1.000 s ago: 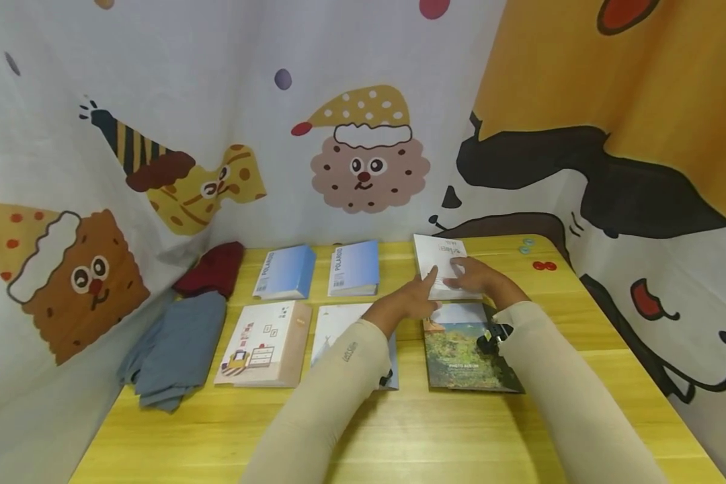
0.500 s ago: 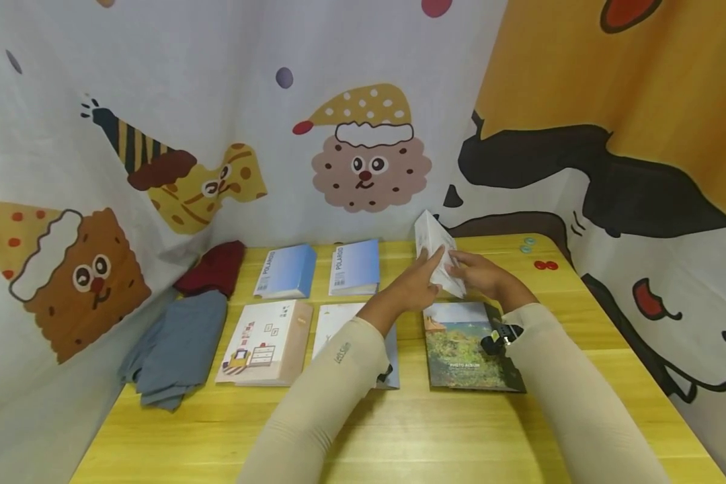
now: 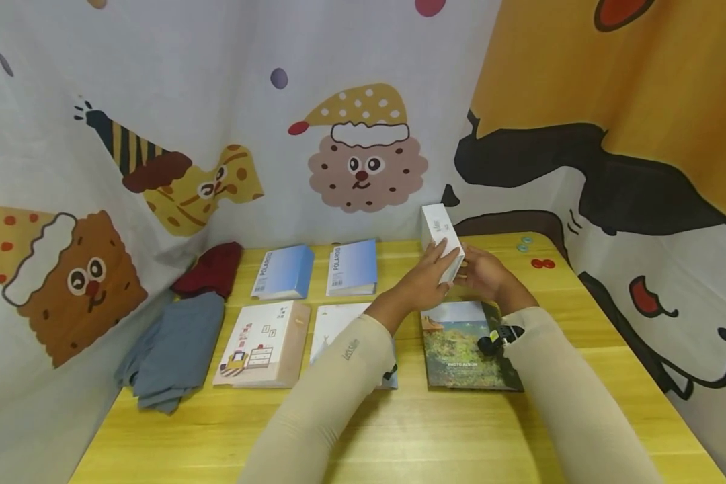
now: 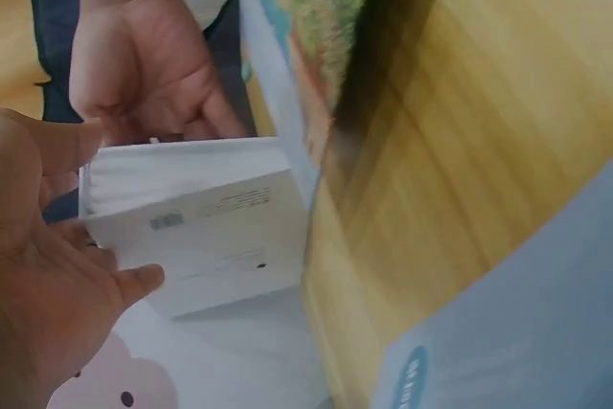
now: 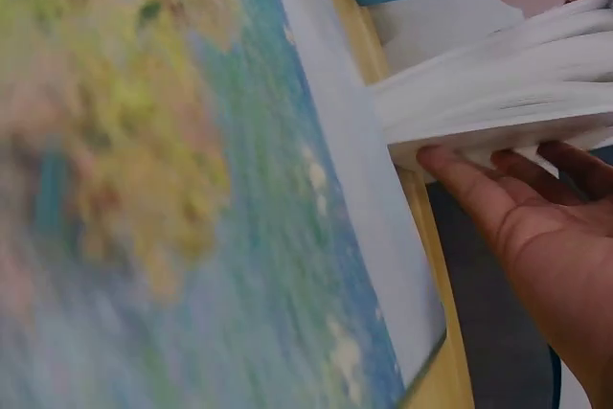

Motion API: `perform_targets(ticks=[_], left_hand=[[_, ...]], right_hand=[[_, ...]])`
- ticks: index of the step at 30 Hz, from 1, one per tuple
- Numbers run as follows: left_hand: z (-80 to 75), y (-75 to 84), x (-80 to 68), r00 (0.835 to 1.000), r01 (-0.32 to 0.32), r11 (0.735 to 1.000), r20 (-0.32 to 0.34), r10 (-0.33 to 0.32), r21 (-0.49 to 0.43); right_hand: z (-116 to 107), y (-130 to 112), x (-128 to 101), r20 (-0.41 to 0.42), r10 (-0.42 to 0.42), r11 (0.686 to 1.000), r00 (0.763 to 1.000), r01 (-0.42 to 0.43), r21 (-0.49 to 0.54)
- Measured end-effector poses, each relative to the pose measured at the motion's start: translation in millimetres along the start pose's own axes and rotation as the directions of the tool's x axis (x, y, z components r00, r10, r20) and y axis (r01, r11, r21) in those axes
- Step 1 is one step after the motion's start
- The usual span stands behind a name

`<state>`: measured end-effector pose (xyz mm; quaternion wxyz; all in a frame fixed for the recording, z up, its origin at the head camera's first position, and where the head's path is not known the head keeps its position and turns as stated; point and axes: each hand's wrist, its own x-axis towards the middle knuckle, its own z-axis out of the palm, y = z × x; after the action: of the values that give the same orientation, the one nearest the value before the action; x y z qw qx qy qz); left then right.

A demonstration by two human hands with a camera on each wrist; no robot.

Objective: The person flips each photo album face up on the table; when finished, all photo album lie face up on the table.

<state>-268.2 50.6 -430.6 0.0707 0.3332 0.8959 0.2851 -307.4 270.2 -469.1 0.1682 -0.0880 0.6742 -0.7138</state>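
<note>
A white album (image 3: 440, 235) (image 4: 211, 227) stands tilted above the back right of the yellow table (image 3: 435, 430), held between both hands. My left hand (image 3: 426, 272) (image 4: 43, 284) grips its near left side, thumb on the cover. My right hand (image 3: 482, 274) (image 5: 536, 227) cups the other side, fingers against the page edges (image 5: 498, 93). Below the hands lies a landscape photo album (image 3: 468, 346) (image 5: 144, 189), flat on the table.
Two blue Polaroid albums (image 3: 284, 271) (image 3: 353, 267) lie at the back, with a cream album (image 3: 265, 343) and a white one (image 3: 339, 323) in front. Grey cloth (image 3: 175, 349) and dark red cloth (image 3: 214, 269) lie left. Small buttons (image 3: 543, 264) sit back right. Cartoon curtains enclose the table.
The white album lay flat at the back right under both hands; the hands have lifted it off the table and tipped it upright.
</note>
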Motion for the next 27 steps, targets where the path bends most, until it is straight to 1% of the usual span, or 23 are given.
perform_targets(ticks=[2,4,6,8,10,12,15,18,20,22,24,27], left_hand=[[2.4,-2.5,0.1,1.000,0.001,0.999,0.013,0.000,-0.046],[5.1,-7.4,0.2,1.000,0.010,0.995,0.026,-0.007,-0.101],[7.8,-13.8,0.0,0.999,0.016,0.989,0.047,-0.010,-0.145],[10.1,-20.5,-0.7,0.997,0.035,0.987,0.080,-0.023,-0.159],[12.2,-26.1,-1.8,0.992,0.063,0.987,0.119,-0.046,-0.150],[13.5,-29.1,-2.7,0.984,0.096,0.986,0.164,-0.073,-0.135],[14.8,-28.0,-2.0,0.967,0.150,0.984,0.223,-0.126,-0.095],[16.9,-25.0,1.2,0.950,0.172,0.985,0.271,-0.157,-0.032],[19.0,-25.2,3.0,0.938,0.190,0.982,0.293,-0.183,0.006],[19.8,-26.8,3.5,0.931,0.195,0.981,0.312,-0.191,0.018],[20.0,-28.6,3.2,0.925,0.205,0.978,0.322,-0.202,0.024],[19.5,-30.3,2.6,0.921,0.204,0.978,0.333,-0.203,0.032]], right_hand=[[-2,-1,-1,-0.018,-0.026,0.999,0.999,0.027,0.020],[-4,-2,-2,-0.042,-0.039,0.999,0.998,0.040,0.004],[-4,-3,-1,-0.068,-0.033,0.999,0.997,0.032,-0.016],[-5,-4,-1,-0.098,-0.020,0.999,0.995,0.016,-0.039],[-5,-4,0,-0.119,-0.015,0.996,0.993,0.004,-0.091],[-5,-3,-1,-0.145,-0.011,0.987,0.989,-0.012,-0.160],[-8,0,-7,-0.188,0.005,0.960,0.982,-0.057,-0.276],[-14,3,-12,-0.233,0.048,0.929,0.971,-0.129,-0.347],[-17,4,-14,-0.241,0.079,0.911,0.967,-0.168,-0.377],[-19,4,-15,-0.246,0.108,0.889,0.963,-0.204,-0.410],[-19,4,-16,-0.234,0.122,0.873,0.965,-0.217,-0.437],[-19,4,-16,-0.212,0.134,0.845,0.968,-0.224,-0.486]])
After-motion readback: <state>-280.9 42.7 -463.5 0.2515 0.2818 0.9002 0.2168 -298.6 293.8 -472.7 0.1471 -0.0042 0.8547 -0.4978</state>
